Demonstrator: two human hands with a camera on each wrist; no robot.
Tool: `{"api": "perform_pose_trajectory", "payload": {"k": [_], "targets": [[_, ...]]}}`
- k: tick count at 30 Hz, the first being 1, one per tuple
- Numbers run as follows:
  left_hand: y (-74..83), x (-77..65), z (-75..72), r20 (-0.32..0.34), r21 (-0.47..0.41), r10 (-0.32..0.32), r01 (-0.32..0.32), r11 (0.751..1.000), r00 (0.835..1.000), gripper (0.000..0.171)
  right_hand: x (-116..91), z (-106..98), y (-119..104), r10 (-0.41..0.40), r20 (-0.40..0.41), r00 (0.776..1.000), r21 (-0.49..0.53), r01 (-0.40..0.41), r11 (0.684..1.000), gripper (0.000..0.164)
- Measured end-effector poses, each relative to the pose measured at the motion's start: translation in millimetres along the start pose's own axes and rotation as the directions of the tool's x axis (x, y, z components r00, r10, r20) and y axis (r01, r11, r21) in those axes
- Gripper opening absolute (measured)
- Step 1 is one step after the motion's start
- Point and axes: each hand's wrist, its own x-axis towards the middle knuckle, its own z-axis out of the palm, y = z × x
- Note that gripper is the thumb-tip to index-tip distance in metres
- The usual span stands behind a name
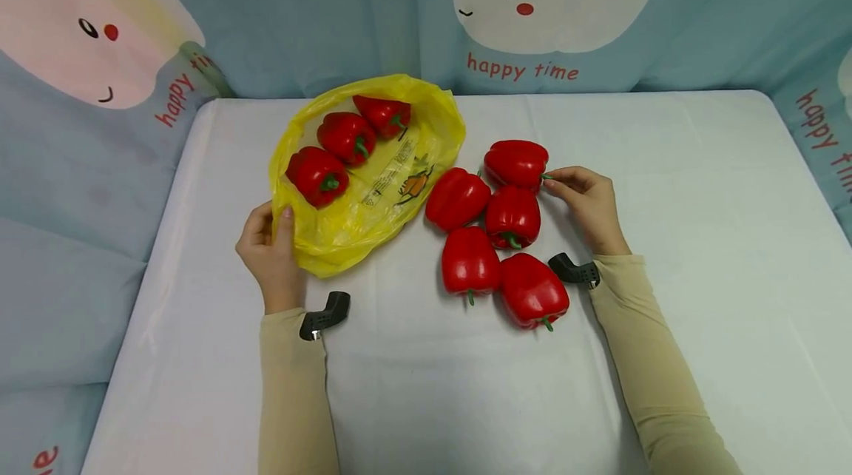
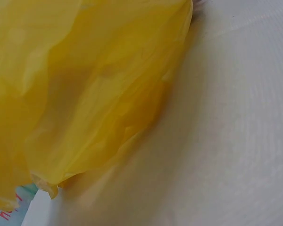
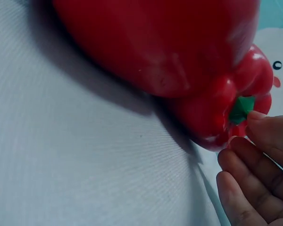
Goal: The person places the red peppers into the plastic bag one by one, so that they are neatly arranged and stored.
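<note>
The left beige cloth sleeve [image 1: 296, 393] reached the wrist, the right beige cloth sleeve [image 1: 650, 364] matched it! Out jutted a bent black left wrist camera [image 1: 328, 313], a bent black right wrist camera [image 1: 571, 270], both with silvery fittings!

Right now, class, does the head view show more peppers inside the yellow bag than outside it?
No, three red peppers lie inside the yellow bag, while five others lie outside it.

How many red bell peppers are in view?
8: three bell peppers inside the yellow plastic bag, five bell peppers on the white table beside it. Others may be hidden in the bag.
</note>
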Motion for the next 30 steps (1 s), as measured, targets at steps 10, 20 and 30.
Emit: {"api": "perform_pose_trajectory", "payload": {"k": [10,20,30], "targets": [[-2.5,-0.3,0.2,0.002,0.029,0.028,-0.028,0.999,1.0,0.013,-10,8,-24,-0.058,-0.025,0.998,-0.07,0.056,0.996,0.011],[-2.0,-0.4,1.3,-0.004,0.007,0.012,-0.012,1.0,1.0,0.011,-1,5,6,-0.057,-0.067,0.996,-0.006,0.057,0.998,0.033],[1.1,0.8,1.9,-0.006,0.016,0.019,-0.019,1.0,1.0,0.011,4,8,9,-0.024,0.08,0.997,-0.014,0.025,1.0,0.072]]}}
